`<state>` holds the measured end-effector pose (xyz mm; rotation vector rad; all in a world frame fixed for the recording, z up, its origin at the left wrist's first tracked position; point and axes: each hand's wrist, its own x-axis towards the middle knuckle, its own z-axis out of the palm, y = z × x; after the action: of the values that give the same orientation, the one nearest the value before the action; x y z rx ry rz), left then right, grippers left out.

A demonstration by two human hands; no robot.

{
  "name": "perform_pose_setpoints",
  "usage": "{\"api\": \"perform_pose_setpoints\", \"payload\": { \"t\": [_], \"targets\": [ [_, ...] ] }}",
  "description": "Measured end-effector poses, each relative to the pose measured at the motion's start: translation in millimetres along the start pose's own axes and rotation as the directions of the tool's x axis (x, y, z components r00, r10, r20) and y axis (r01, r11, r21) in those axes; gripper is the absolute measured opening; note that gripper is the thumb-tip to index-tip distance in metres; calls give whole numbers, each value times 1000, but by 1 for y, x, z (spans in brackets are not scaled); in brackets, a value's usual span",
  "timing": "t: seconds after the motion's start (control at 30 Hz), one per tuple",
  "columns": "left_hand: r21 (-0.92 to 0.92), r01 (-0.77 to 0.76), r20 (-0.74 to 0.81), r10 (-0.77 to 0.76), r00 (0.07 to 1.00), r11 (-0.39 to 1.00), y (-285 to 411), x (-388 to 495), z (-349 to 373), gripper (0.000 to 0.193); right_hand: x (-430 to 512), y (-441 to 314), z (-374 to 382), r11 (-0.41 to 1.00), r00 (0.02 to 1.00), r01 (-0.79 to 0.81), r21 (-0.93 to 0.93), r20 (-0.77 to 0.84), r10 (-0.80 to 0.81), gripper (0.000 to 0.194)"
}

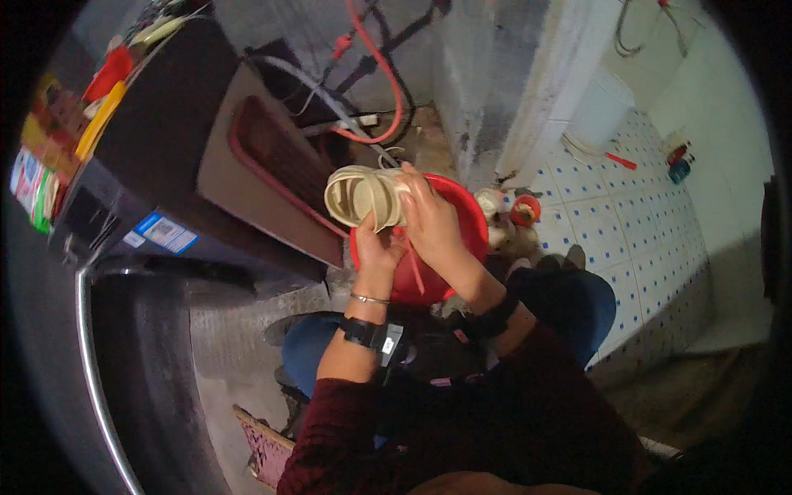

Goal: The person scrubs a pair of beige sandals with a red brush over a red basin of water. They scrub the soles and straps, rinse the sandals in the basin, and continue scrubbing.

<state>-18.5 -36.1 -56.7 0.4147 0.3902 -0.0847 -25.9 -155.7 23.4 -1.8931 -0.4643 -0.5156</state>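
Note:
A cream-coloured sandal [365, 197] is held over a red plastic basin [473, 213], its round heel end towards the left. My left hand [376, 244] grips its near side, with the thumb at the opening. My right hand [427, 216] is wrapped around the other end, fingers over the top. Below the hands, a thin red strip [416, 263], perhaps a brush handle, slants across the basin. What lies deeper in the basin is hidden by my hands and arms.
A dark cabinet-like appliance [167, 111] stands close on the left. A red hose [393, 80] hangs beyond the basin. On the right are a small red cup [525, 210], a whitish bucket [600, 111] and a red-handled item [620, 161] on tiles.

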Motion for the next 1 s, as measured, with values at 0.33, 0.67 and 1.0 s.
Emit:
{"api": "perform_pose_setpoints", "payload": {
  "t": [0.33,0.67,1.0],
  "targets": [
    [281,-36,-20,43,999,959,44,-6,22,41,-9,180,-68,402,520,-646,649,-12,854,16],
    [253,34,71,-54,996,967,43,21,2,39,-89,366,-175,702,715,-691,-170,-303,630,31],
    [185,-2,85,-14,996,983,9,11,48,40,51,102,-44,979,968,179,96,-194,-158,18]
  ]
}}
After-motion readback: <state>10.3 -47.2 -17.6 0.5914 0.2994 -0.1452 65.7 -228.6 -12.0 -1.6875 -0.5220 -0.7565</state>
